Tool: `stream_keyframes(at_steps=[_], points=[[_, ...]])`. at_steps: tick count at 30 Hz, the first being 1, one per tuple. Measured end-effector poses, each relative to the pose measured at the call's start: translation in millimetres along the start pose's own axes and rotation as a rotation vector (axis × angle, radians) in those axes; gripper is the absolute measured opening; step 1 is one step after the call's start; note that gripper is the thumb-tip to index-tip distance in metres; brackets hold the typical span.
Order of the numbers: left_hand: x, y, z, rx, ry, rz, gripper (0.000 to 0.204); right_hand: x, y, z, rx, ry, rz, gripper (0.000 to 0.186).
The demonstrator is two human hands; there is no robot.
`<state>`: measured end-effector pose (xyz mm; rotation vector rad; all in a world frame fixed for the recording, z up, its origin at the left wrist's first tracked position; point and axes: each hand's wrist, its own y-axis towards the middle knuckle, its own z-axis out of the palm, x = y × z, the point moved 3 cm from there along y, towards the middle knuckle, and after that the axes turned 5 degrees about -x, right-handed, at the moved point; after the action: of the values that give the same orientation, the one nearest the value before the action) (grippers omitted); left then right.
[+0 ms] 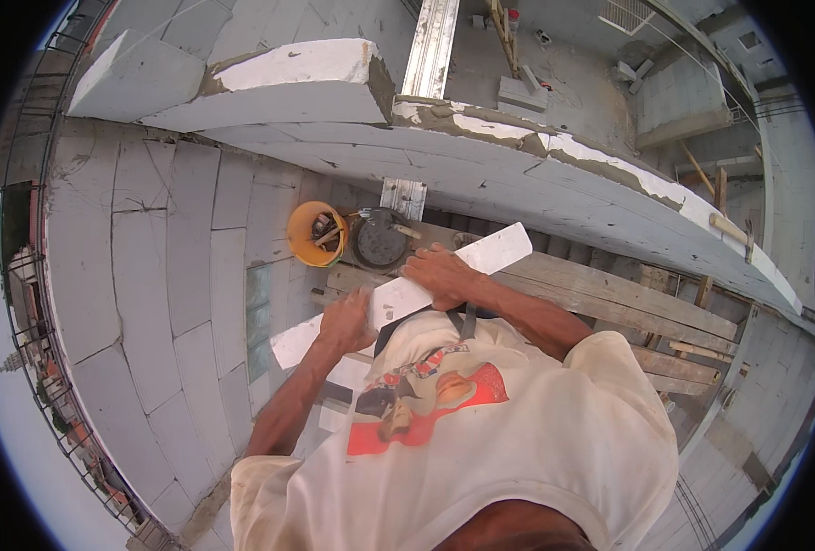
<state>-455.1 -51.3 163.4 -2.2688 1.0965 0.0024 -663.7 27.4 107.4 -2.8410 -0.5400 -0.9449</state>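
Observation:
I hold a long, thin white block slab [495,253] flat in front of my chest, slanting from lower left to upper right. My left hand [345,321] grips its lower left part. My right hand [441,274] presses on its middle, fingers wrapped over the top edge. Under the slab lie worn wooden scaffold planks [609,294]. Beyond them runs a wall of white blocks [481,156] with grey mortar spread along its top. One block [288,84] stands on that wall at the left.
An orange bucket [308,241] holding tools and a dark round bucket [380,241] stand on the planks beyond my hands. A metal rail [430,46] leans at the wall. A block wall [150,275] drops away at left. Rubble and timber lie on the floor beyond.

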Motion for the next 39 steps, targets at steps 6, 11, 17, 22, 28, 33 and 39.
stream_keyframes(at_steps=[6,11,17,22,28,33,39], points=[[-116.0,81.4,-103.7,-0.062,0.132,0.552,0.069,2.7,-110.3,-141.4,-0.169,-0.08,0.408,0.084],[-212.6,114.0,-190.0,-0.22,0.16,0.798,0.065,9.8,-167.1,-258.0,-0.273,-0.269,0.543,0.103],[-280.2,157.8,-249.2,-0.356,0.193,0.896,0.064,-12.2,-192.5,-338.2,-0.304,-0.382,0.661,0.104],[-291.3,187.4,-262.8,-0.292,0.19,0.762,0.065,-47.3,-187.9,-359.4,-0.294,-0.336,0.685,0.103],[-277.3,198.9,-275.9,-0.272,0.135,0.659,0.068,-72.7,-164.9,-366.3,-0.26,-0.296,0.644,0.107],[-262.8,214.2,-275.6,-0.295,0.132,0.616,0.066,-96.7,-151.2,-363.2,-0.259,-0.322,0.588,0.107],[-252.2,226.6,-272.0,-0.3,0.072,0.587,0.063,-109.7,-140.7,-357.8,-0.236,-0.311,0.597,0.109]])
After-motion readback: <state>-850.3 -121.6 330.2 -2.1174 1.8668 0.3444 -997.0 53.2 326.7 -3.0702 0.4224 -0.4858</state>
